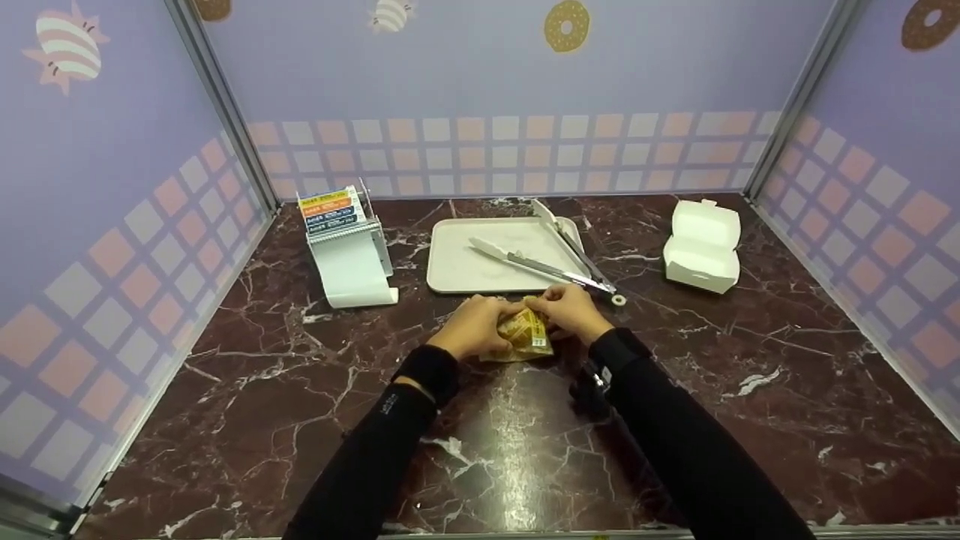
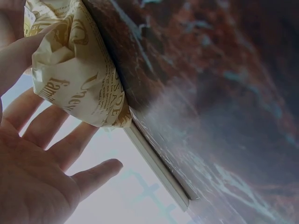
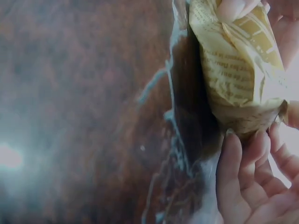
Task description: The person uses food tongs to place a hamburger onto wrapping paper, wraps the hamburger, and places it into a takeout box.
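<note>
A paper-wrapped packet (image 1: 525, 331), yellow-brown with printed lettering and a small white label, lies low over the marbled tabletop between both hands. Its contents are hidden by the paper. My left hand (image 1: 474, 324) holds the packet's left side, the thumb toward the front. In the left wrist view the left hand (image 2: 42, 172) has its thumb against the folded paper (image 2: 84, 70) and the other fingers spread behind. At the far right end, my right hand (image 1: 574, 309) pinches the wrapping. The right wrist view shows the right hand's fingertips (image 3: 230, 142) gathered at the folded end.
Behind the hands lies a beige tray (image 1: 450, 264) with two tongs across it, one pair of tongs (image 1: 536, 264) reaching past its front right corner. A label-roll holder (image 1: 349, 262) stands back left; an open white clamshell box (image 1: 701, 262) sits back right. Patterned walls enclose three sides.
</note>
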The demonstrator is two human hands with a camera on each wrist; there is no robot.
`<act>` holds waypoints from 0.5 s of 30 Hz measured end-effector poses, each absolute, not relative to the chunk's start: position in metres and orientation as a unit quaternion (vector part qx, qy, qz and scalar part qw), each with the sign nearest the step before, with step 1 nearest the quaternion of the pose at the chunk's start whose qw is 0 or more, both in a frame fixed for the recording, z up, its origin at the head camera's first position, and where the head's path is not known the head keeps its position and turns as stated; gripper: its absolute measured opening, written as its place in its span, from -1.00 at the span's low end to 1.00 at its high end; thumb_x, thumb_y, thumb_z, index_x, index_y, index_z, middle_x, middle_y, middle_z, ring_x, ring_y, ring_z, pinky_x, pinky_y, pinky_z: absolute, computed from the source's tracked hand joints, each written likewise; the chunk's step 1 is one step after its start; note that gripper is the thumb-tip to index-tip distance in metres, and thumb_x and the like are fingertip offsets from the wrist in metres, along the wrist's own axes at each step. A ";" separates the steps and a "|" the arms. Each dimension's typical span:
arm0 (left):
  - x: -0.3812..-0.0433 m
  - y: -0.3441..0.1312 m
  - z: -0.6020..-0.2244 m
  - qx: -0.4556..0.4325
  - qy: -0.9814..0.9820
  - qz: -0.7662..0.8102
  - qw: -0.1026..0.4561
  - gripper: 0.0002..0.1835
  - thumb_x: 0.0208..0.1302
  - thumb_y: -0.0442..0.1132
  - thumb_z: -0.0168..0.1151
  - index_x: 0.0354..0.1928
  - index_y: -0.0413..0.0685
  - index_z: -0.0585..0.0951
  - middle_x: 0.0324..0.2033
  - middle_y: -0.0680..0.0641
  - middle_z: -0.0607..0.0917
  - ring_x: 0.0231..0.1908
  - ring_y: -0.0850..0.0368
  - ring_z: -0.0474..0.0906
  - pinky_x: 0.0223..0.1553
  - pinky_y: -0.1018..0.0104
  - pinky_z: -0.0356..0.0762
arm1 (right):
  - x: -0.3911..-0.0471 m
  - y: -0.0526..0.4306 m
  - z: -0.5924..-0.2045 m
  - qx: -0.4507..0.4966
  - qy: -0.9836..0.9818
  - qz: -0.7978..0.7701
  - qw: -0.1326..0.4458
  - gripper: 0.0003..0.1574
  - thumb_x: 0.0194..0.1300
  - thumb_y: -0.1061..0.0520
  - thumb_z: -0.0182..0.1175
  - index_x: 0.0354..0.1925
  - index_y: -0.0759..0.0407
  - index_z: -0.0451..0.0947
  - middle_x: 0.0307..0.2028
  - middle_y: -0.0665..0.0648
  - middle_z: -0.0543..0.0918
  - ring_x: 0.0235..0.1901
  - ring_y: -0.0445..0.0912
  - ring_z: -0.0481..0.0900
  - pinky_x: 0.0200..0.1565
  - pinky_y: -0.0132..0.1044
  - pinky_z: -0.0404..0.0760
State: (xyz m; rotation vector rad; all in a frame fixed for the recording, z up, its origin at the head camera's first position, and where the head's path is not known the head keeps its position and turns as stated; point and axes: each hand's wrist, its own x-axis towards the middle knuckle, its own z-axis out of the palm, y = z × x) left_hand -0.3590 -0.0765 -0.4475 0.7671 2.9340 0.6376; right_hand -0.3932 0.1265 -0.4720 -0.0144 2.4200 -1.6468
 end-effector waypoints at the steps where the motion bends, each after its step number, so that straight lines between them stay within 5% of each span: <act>1: -0.359 -0.077 -0.448 0.246 0.946 0.208 0.023 -0.15 -0.01 -0.33 0.65 0.42 0.14 0.61 0.22 -0.17 0.73 0.08 -0.10 0.70 0.20 0.02 0.58 | -0.394 0.128 -0.472 -0.002 0.818 -0.564 0.112 -0.66 0.42 0.02 0.42 -0.40 0.12 0.53 -0.52 -0.01 0.57 -0.62 -0.19 0.63 -0.51 -0.29 0.72; 8: -0.359 -0.076 -0.447 0.246 0.947 0.203 0.030 -0.15 0.03 -0.31 0.65 0.44 0.15 0.59 0.24 -0.17 0.72 0.15 -0.16 0.66 0.32 -0.01 0.49 | -0.402 0.130 -0.473 0.012 0.831 -0.543 0.120 -0.66 0.43 0.02 0.39 -0.39 0.13 0.51 -0.49 0.00 0.53 -0.58 -0.19 0.57 -0.50 -0.31 0.70; 15: -0.361 -0.076 -0.445 0.251 0.948 0.193 0.036 -0.17 0.02 -0.31 0.65 0.42 0.19 0.61 0.27 -0.12 0.70 0.22 -0.13 0.64 0.38 0.00 0.43 | -0.410 0.119 -0.476 -0.004 0.897 -0.440 0.047 -0.55 0.31 0.03 0.39 -0.64 0.08 0.45 -0.64 -0.06 0.45 -0.66 -0.18 0.47 -0.59 -0.38 0.52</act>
